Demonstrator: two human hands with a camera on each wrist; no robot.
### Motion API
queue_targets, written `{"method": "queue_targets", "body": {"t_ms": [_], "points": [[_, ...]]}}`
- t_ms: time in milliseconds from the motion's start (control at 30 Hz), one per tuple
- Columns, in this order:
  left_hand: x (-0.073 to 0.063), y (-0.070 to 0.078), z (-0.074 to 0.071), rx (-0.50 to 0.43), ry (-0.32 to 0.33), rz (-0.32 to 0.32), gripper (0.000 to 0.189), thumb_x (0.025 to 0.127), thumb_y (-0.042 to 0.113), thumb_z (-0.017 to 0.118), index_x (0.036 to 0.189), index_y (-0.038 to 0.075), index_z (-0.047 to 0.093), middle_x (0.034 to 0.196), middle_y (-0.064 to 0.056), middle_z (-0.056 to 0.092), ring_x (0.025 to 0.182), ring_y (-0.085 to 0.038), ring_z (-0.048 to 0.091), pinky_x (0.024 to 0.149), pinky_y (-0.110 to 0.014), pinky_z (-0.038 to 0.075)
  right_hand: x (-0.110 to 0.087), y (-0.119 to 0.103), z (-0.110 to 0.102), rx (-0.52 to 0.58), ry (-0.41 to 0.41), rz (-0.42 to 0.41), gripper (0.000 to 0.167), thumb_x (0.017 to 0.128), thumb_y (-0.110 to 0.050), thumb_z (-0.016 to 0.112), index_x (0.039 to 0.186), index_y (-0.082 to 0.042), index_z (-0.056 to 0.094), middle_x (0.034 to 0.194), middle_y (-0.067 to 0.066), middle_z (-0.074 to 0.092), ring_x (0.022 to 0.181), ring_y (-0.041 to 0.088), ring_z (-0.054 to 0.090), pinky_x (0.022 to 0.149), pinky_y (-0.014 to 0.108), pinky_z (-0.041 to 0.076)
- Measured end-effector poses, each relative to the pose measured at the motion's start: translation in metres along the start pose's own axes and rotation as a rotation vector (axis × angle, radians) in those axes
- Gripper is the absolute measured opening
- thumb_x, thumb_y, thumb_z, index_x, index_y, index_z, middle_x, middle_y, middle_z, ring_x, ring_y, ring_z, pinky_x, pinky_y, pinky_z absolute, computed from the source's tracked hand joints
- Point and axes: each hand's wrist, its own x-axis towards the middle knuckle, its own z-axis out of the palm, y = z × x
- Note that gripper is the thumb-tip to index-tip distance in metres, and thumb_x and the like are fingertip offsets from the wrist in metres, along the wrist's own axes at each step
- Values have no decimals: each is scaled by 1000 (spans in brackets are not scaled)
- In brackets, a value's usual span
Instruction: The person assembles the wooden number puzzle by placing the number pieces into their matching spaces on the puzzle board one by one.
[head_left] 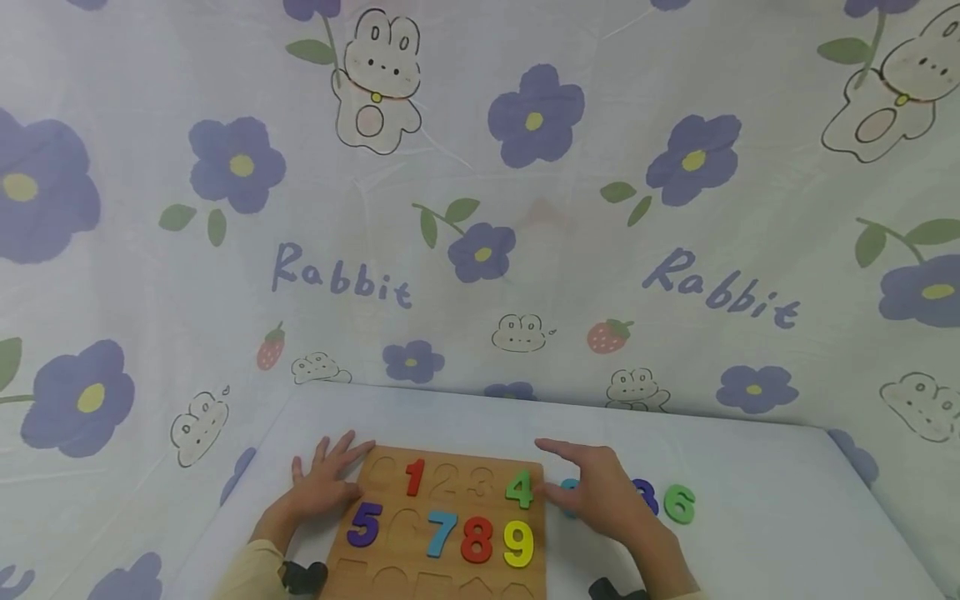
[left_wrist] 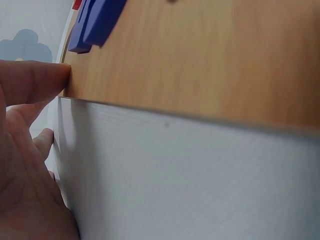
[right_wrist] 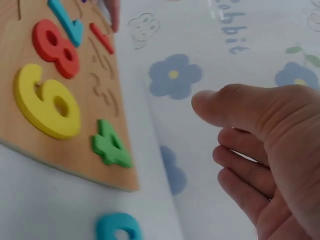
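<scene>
A wooden number board [head_left: 390, 502] lies on the white table, holding a red 1 [head_left: 415, 477], green 4 [head_left: 519, 490], purple 5 [head_left: 365, 527], blue 7 [head_left: 442, 533], red 8 [head_left: 477, 538] and yellow 9 [head_left: 523, 552]. At its upper left edge rests my left hand [head_left: 321, 490], fingers spread; in the left wrist view the thumb [left_wrist: 35, 82] touches the board's side near the purple 5. My right hand [head_left: 603, 496] hovers just beyond the right edge near the green 4. Its thumb and index finger stand apart, nothing between them, in the right wrist view.
Right of the board lie a light blue piece [right_wrist: 117, 225], a dark blue number [head_left: 647, 493] and a green 6 [head_left: 680, 504], the first two partly hidden by my right hand in the head view. Behind the table hangs a rabbit-and-flower cloth [head_left: 555, 250].
</scene>
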Motion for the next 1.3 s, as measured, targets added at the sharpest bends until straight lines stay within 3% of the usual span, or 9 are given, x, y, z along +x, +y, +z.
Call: {"method": "queue_targets", "body": {"t_ms": [300,433,700,800,1000,1300], "points": [[0,0,0,-8,-1,5,80,87,17,72,165,21,50,181,-25,19,164,-63,-8,115,-88,-23,-17,23,-48,-20,19,-104,60,90,-31,91,146,-22,72,144,-2,75,135,30,71,107,54,61],[-1,3,-2,-13,0,11,79,88,18,71,165,23,51,181,-26,19,164,-63,-8,115,-87,-23,-28,37,-68,-24,12,-99,58,91,-35,90,145,-24,73,144,-2,75,134,32,72,104,52,63],[2,-4,1,-6,-8,1,81,87,18,71,165,26,51,181,-25,19,164,-63,-7,116,-87,-22,-51,71,-97,-65,77,-107,61,88,-37,92,144,-20,73,141,1,77,132,35,72,106,61,59],[1,-3,0,-10,-3,5,81,87,19,71,165,26,51,181,-25,20,164,-62,-7,116,-87,-23,-57,86,-102,-71,77,-80,64,88,-41,91,145,-19,72,141,3,77,133,37,71,106,62,59],[-3,4,-4,-20,-5,15,79,88,20,70,165,26,51,181,-25,20,164,-62,-8,116,-87,-23,-68,116,-102,-62,73,50,73,87,-51,90,148,-16,69,144,10,75,136,44,67,106,68,57],[-7,8,-6,-32,-12,7,80,86,20,71,164,26,53,181,-26,19,164,-63,-9,116,-87,-24,-74,158,-89,-27,22,186,76,90,-48,88,152,-12,65,150,15,70,142,50,61,108,72,53]]}}
